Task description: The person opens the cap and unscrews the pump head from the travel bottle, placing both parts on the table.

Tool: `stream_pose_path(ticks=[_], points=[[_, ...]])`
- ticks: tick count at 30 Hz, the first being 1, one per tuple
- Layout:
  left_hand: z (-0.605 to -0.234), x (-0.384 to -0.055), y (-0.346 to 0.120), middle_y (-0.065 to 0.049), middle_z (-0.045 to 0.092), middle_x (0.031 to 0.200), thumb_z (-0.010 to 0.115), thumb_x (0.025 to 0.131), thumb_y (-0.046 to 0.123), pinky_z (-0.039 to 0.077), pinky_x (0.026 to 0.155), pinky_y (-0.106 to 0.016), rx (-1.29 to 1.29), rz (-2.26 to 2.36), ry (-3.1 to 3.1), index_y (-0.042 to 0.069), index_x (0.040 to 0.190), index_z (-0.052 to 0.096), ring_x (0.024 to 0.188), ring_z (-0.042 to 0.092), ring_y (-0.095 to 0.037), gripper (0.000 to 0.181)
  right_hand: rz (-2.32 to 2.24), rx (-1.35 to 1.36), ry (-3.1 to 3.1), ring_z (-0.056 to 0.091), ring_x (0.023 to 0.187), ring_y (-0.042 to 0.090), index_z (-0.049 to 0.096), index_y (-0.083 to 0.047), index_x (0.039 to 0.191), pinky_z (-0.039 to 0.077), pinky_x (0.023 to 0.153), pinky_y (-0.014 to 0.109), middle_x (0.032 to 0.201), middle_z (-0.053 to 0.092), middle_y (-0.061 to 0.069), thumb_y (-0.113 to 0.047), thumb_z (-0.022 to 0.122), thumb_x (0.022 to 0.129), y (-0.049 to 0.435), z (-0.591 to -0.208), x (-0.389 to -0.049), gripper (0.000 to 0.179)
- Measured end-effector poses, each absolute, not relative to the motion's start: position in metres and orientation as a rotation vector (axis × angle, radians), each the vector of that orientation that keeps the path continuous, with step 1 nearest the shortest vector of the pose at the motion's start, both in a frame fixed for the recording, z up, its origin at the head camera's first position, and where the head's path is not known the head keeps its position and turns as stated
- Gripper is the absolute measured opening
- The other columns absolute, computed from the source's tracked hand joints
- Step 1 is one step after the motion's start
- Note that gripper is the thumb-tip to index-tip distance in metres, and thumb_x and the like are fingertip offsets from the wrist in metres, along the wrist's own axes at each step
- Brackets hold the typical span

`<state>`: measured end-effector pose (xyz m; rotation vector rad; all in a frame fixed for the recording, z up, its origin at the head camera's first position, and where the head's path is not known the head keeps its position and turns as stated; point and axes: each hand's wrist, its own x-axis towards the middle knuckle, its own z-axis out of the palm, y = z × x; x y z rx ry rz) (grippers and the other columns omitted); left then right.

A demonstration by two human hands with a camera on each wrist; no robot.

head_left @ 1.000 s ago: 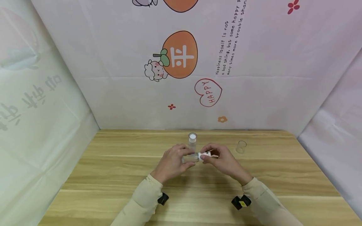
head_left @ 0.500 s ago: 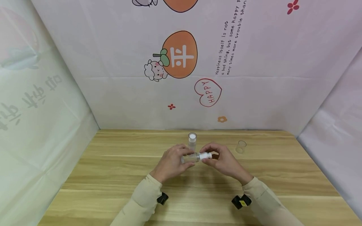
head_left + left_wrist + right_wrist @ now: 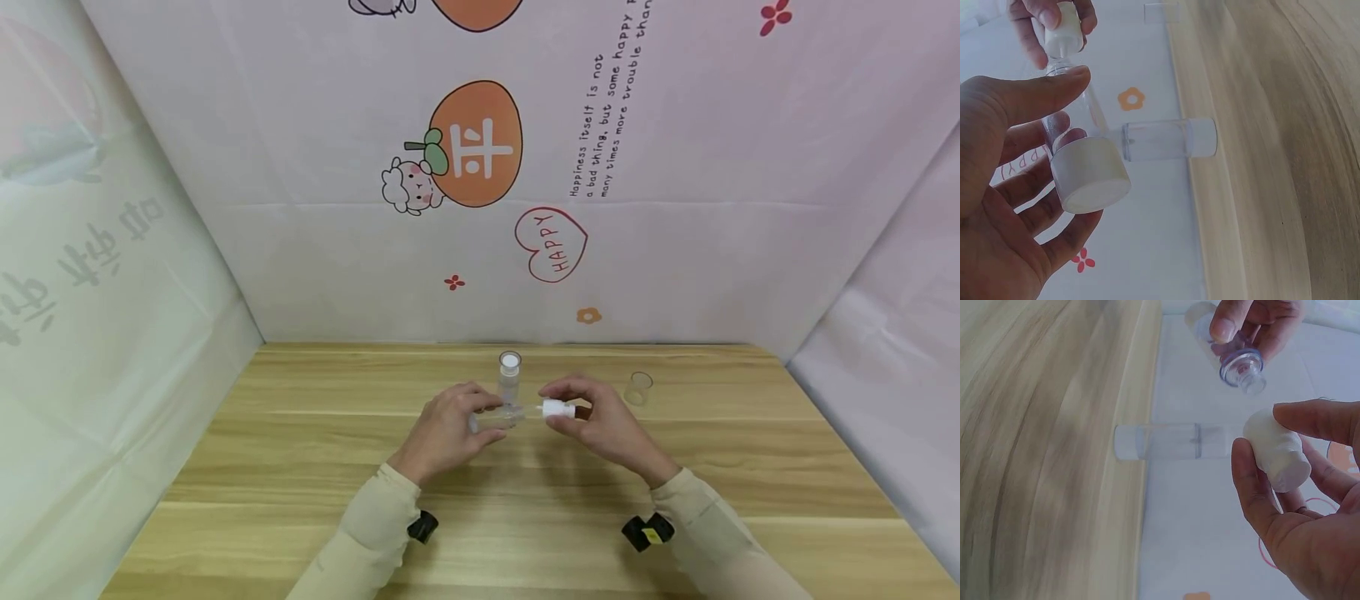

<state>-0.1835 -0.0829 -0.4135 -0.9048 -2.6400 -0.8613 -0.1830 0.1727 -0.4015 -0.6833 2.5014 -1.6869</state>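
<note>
My left hand [image 3: 447,429] grips a clear bottle [image 3: 1094,109] with a white base, its neck pointing right. Thumb and fingers of my right hand [image 3: 607,425] pinch a white pump head [image 3: 558,408]. A gap separates the pump head from the bottle's bare neck [image 3: 1251,378] in the right wrist view. Behind the held bottle a second clear bottle [image 3: 509,379] stands upright on the table, with a white top and white base [image 3: 1204,137]. How full the held bottle is, I cannot tell.
A clear cap [image 3: 639,389] stands on the wooden table [image 3: 315,433] at the back right. A printed white curtain [image 3: 337,275] rises along the table's back edge, and more pale sheets hang at both sides.
The white pump head has come off the held bottle's neck. My right hand has shifted right with it, and my left hand slightly left with the bottle.
</note>
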Motion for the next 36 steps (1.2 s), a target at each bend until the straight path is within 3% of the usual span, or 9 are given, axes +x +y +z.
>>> stream_pose_path(ticks=[8, 18, 28, 36], points=[[-0.414, -0.184, -0.087, -0.005, 0.071, 0.104, 0.086, 0.084, 0.025, 0.054, 0.076, -0.035, -0.874, -0.879, -2.64, 0.009, 0.115, 0.076, 0.09, 0.065, -0.018, 0.036, -1.53, -0.595, 2.698, 0.057, 0.102, 0.027, 0.073, -0.003, 0.117, 0.055, 0.081, 0.033, 0.113, 0.061, 0.011, -0.001, 0.075, 0.09, 0.18, -0.41, -0.188, 0.027], [-0.414, -0.184, -0.09, -0.006, 0.071, 0.103, 0.086, 0.083, 0.022, 0.055, 0.075, -0.036, -0.88, -0.887, -2.613, 0.006, 0.113, 0.076, 0.09, 0.066, -0.02, 0.036, -1.454, -0.565, 2.792, 0.06, 0.097, 0.027, 0.071, -0.001, 0.113, 0.055, 0.078, 0.032, 0.11, 0.063, 0.013, 0.0, 0.076, 0.089, 0.192, -0.424, -0.201, 0.025], [-0.412, -0.186, -0.094, -0.004, 0.071, 0.103, 0.087, 0.082, 0.023, 0.054, 0.076, -0.035, -0.858, -0.915, -2.592, 0.006, 0.112, 0.076, 0.089, 0.066, -0.018, 0.036, -1.286, -0.562, 2.921, 0.066, 0.088, 0.028, 0.069, 0.005, 0.106, 0.056, 0.075, 0.038, 0.098, 0.067, 0.014, 0.002, 0.079, 0.085, 0.205, -0.439, -0.215, 0.024], [-0.411, -0.185, -0.097, -0.007, 0.071, 0.104, 0.088, 0.081, 0.02, 0.055, 0.077, -0.039, -0.835, -0.988, -2.572, 0.006, 0.111, 0.076, 0.091, 0.068, -0.027, 0.035, -1.135, -0.492, 2.962, 0.066, 0.084, 0.026, 0.068, 0.003, 0.098, 0.056, 0.075, 0.041, 0.092, 0.068, 0.011, 0.005, 0.079, 0.082, 0.211, -0.448, -0.222, 0.019]])
